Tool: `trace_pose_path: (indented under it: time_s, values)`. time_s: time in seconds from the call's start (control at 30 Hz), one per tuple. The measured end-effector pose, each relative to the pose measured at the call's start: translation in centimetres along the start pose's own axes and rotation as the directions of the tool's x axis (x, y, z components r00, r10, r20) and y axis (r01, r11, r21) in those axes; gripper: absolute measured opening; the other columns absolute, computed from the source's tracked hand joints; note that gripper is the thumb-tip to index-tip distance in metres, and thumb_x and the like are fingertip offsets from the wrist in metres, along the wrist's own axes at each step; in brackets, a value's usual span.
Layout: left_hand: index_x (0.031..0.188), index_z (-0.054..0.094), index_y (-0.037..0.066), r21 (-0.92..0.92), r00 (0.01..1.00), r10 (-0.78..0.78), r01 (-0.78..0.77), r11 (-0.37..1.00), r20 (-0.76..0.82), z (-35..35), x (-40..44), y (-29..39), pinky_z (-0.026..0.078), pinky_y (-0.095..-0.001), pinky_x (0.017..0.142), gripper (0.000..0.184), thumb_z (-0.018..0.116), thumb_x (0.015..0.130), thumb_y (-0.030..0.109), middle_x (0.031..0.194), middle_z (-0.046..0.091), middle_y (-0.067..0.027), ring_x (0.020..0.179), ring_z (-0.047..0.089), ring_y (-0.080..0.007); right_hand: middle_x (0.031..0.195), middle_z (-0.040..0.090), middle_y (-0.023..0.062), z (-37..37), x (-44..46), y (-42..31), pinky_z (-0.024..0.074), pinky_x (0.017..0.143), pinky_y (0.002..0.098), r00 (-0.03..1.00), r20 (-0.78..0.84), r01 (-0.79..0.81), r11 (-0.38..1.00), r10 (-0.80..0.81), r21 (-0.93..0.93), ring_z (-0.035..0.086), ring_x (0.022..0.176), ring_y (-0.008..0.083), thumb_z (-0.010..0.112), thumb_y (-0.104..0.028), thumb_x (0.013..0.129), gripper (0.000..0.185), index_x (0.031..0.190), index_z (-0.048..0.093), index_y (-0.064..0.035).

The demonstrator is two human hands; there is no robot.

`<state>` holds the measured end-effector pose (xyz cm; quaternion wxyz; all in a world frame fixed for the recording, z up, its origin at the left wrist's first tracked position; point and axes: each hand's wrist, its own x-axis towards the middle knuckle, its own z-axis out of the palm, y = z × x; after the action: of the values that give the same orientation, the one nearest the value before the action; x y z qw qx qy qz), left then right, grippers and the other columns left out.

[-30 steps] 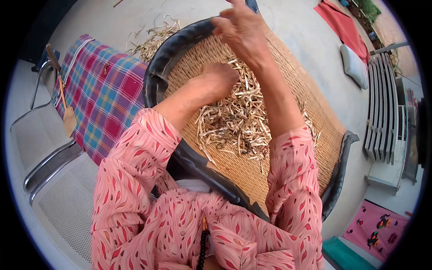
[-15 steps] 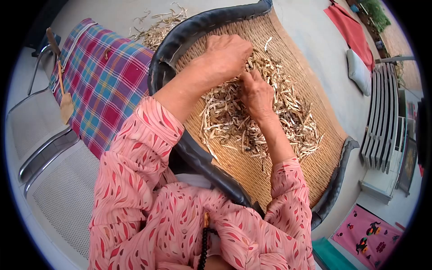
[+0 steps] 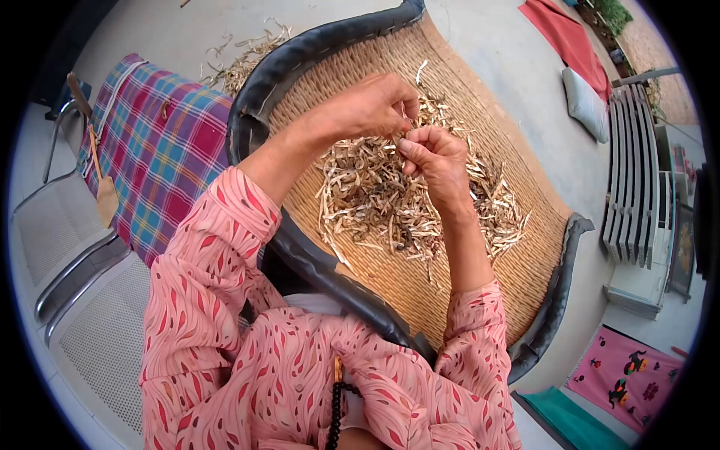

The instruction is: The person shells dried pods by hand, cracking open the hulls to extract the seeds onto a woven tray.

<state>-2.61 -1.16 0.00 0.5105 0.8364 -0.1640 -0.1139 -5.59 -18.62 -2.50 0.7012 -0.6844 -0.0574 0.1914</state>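
Note:
A heap of dry bean pods (image 3: 375, 187), pale, curled and mixed with darker bits, lies on a woven winnowing tray (image 3: 480, 82) with a black rim. Over the upper part of the heap, my left hand (image 3: 371, 106) comes in from the left, thumb and fingers closed in a pinch. My right hand (image 3: 439, 154) meets it fingertip to fingertip, also pinching. Between the fingertips is a small piece that looks like a dry bean pod, mostly covered by the fingers.
More dry pods lie on the floor (image 3: 244, 64) beyond the tray. To the left are a plaid cloth (image 3: 169, 142), metal chairs (image 3: 105, 322) and a wooden paddle (image 3: 106, 199). At right are a grey cushion (image 3: 585, 105), a red cloth (image 3: 566, 37) and stacked grey slats (image 3: 630, 180).
Both hands have turned so that their fingertips show, still pinched together above the heap. The right hand has moved slightly right and its fingers have lifted. The view has shifted a little.

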Motion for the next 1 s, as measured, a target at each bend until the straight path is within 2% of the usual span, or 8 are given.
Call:
trace_pose_path:
  time_s: [0.1,0.2,0.3,0.5,0.6,0.73,0.9,1.0]
  values:
    - [0.083,0.060,-0.003,-0.201,0.982,-0.118,0.147,0.968,0.147,-0.3,-0.2,0.7,0.047,-0.0228,0.052,0.009,0.062,0.076,0.001,0.068,0.058,-0.0029,0.059,0.056,-0.0091,0.065,0.060,0.0023,-0.6,0.0,0.5,0.0422,0.045,0.0166,0.999,0.029,-0.020,0.995,0.017,0.096,0.055,0.051,0.0066,0.064,-0.005,0.082,0.006,0.081,0.059,-0.0003]
    - [0.082,0.060,-0.003,-0.234,0.984,-0.121,0.149,0.961,0.129,-0.2,-0.2,0.5,0.046,-0.0199,0.050,0.005,0.060,0.077,-0.003,0.067,0.057,-0.0027,0.058,0.055,-0.0074,0.067,0.060,0.0042,-1.3,0.0,0.9,0.0430,0.046,0.0170,0.997,0.042,-0.079,0.948,0.070,0.308,0.057,0.054,0.0079,0.061,-0.007,0.085,0.007,0.083,0.059,-0.0003]
    - [0.082,0.060,-0.004,-0.188,0.996,-0.070,0.080,0.979,0.062,-0.1,0.1,0.1,0.046,-0.0212,0.050,0.005,0.059,0.077,-0.004,0.066,0.057,-0.0029,0.057,0.055,-0.0074,0.074,0.063,0.0076,-1.9,0.0,0.8,0.0461,0.048,0.0182,0.992,0.059,-0.128,0.909,0.113,0.398,0.059,0.058,0.0095,0.058,-0.008,0.087,0.009,0.086,0.059,0.0010]
    - [0.081,0.060,-0.003,-0.020,0.999,0.011,-0.012,1.000,-0.049,-0.1,0.1,0.3,0.045,-0.0223,0.048,0.006,0.059,0.076,-0.005,0.064,0.057,-0.0034,0.057,0.055,-0.0076,0.086,0.064,0.0132,-2.3,0.0,1.6,0.0508,0.054,0.0185,0.991,0.123,-0.108,0.863,0.054,0.493,0.062,0.064,0.0109,0.055,-0.005,0.088,0.011,0.094,0.057,0.0042]
    - [0.081,0.061,-0.003,-0.022,0.994,0.008,-0.010,1.000,-0.105,0.0,0.2,0.3,0.045,-0.0228,0.049,0.006,0.059,0.076,-0.005,0.064,0.058,-0.0033,0.058,0.055,-0.0080,0.087,0.064,0.0138,-1.5,-0.1,1.4,0.0508,0.055,0.0181,0.995,0.080,-0.092,0.903,0.064,0.420,0.062,0.066,0.0113,0.055,-0.002,0.087,0.016,0.101,0.055,0.0048]
    - [0.080,0.061,-0.002,0.035,0.986,0.037,-0.031,0.999,-0.161,0.0,0.2,0.0,0.045,-0.0247,0.050,0.006,0.060,0.074,-0.004,0.065,0.058,-0.0045,0.058,0.055,-0.0092,0.089,0.064,0.0147,-0.3,0.0,0.8,0.0512,0.055,0.0193,0.996,0.092,-0.031,0.927,-0.004,0.373,0.062,0.067,0.0129,0.056,0.000,0.085,0.031,0.114,0.047,0.0058]
    - [0.080,0.060,-0.002,0.175,0.974,0.117,-0.083,0.981,-0.193,0.1,0.0,-0.4,0.044,-0.0296,0.053,0.008,0.061,0.072,0.000,0.065,0.058,-0.0090,0.061,0.057,-0.0144,0.085,0.064,0.0136,1.1,-0.2,0.0,0.0513,0.054,0.0198,1.000,-0.013,0.026,0.967,-0.024,0.252,0.063,0.065,0.0131,0.056,0.000,0.085,0.027,0.110,0.048,0.0063]
    - [0.079,0.058,-0.002,0.148,0.990,0.023,-0.002,0.989,-0.141,0.0,-0.2,0.1,0.044,-0.0315,0.054,0.009,0.061,0.072,0.001,0.066,0.058,-0.0110,0.064,0.058,-0.0170,0.081,0.064,0.0124,1.5,0.0,0.0,0.0517,0.053,0.0204,0.998,-0.064,0.041,0.976,-0.028,0.216,0.062,0.062,0.0126,0.056,-0.001,0.086,0.019,0.103,0.052,0.0055]
